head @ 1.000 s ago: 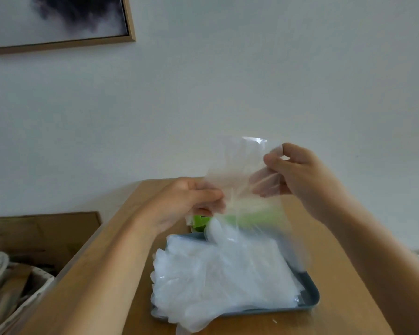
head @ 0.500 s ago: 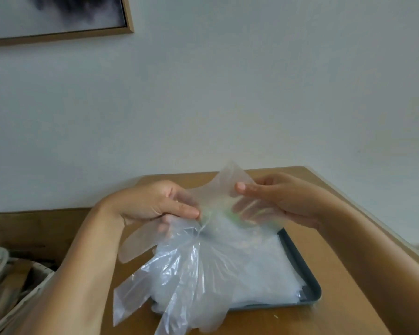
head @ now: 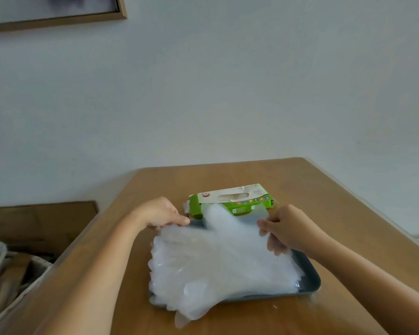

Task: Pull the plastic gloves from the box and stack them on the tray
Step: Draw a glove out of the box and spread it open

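Observation:
A pile of clear plastic gloves [head: 218,267] covers the dark grey tray [head: 309,276] on the wooden table. Glove fingers hang over the tray's near left edge. The top glove lies flat across the pile, its thumb pointing toward the box. My left hand [head: 162,213] pinches the glove's far left edge. My right hand [head: 284,228] pinches its far right edge, fingers curled under the plastic. Just behind the tray lies the green and white glove box [head: 230,200], its oval opening facing up.
The wooden table [head: 324,194] ends at the white wall behind and has a right edge near the box. A lower wooden surface [head: 41,221] and a wicker basket [head: 10,286] with items sit at the left, below table height.
Both hands have come down from chest height, lowering the held glove onto the pile on the tray. The glove now lies spread flat, and the box shows behind it.

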A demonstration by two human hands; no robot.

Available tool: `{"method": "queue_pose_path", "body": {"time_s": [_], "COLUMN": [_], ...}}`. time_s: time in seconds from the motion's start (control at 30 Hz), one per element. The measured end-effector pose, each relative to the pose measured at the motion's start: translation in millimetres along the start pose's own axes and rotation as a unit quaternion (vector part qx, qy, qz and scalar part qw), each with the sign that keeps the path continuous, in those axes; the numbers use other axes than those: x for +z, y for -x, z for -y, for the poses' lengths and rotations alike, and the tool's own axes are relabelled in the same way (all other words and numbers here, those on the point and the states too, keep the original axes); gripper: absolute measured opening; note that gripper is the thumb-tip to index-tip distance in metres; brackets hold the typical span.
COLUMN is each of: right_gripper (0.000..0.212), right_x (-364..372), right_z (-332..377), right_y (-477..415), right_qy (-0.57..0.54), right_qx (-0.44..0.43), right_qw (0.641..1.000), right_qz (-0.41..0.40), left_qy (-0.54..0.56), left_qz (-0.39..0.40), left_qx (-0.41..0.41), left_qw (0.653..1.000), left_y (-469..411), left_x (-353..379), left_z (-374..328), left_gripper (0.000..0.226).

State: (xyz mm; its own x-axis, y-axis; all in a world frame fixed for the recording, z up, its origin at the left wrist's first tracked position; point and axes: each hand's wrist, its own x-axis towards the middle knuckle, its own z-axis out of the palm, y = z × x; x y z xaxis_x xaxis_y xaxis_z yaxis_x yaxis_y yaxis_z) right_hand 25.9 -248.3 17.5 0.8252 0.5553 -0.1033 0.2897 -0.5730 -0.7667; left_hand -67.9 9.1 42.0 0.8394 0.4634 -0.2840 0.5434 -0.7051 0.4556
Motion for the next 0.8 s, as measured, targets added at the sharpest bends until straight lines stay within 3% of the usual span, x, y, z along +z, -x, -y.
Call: {"method": "queue_pose_path", "body": {"time_s": [0.13, 0.23, 0.4, 0.57, 0.67, 0.73, 0.8], "right_gripper": [0.034, 0.033, 0.033, 0.039, 0.041, 0.039, 0.05], "right_x": [-1, 3, 7, 9, 1, -1, 3], "right_z": [-11, -14, -19, -21, -14, -12, -16], "right_y": [2, 1, 1, -3, 4, 7, 11], "right_qy": [0.04, 0.039, 0.062, 0.249, 0.313, 0.307, 0.295], "right_qx": [0.015, 0.017, 0.011, -0.023, -0.143, -0.262, -0.298], "right_qw": [0.999, 0.999, 0.998, 0.967, 0.932, 0.913, 0.906], "right_qz": [0.003, 0.0, -0.03, -0.054, -0.113, -0.065, 0.061], "left_qy": [-0.084, -0.034, -0.014, -0.159, -0.19, -0.214, -0.207], "left_qz": [-0.124, -0.236, -0.107, -0.047, -0.003, 0.002, 0.003], "left_qx": [-0.01, 0.101, 0.233, 0.234, 0.22, 0.224, 0.22], "left_qw": [0.989, 0.966, 0.966, 0.958, 0.957, 0.951, 0.953], "left_y": [7, 27, 51, 57, 48, 43, 41], "left_x": [-10, -8, 56, 102, 109, 114, 118], "left_z": [-9, -33, -71, -51, -34, -29, -30], "left_gripper": [0.032, 0.031, 0.022, 0.066, 0.071, 0.072, 0.074]}}
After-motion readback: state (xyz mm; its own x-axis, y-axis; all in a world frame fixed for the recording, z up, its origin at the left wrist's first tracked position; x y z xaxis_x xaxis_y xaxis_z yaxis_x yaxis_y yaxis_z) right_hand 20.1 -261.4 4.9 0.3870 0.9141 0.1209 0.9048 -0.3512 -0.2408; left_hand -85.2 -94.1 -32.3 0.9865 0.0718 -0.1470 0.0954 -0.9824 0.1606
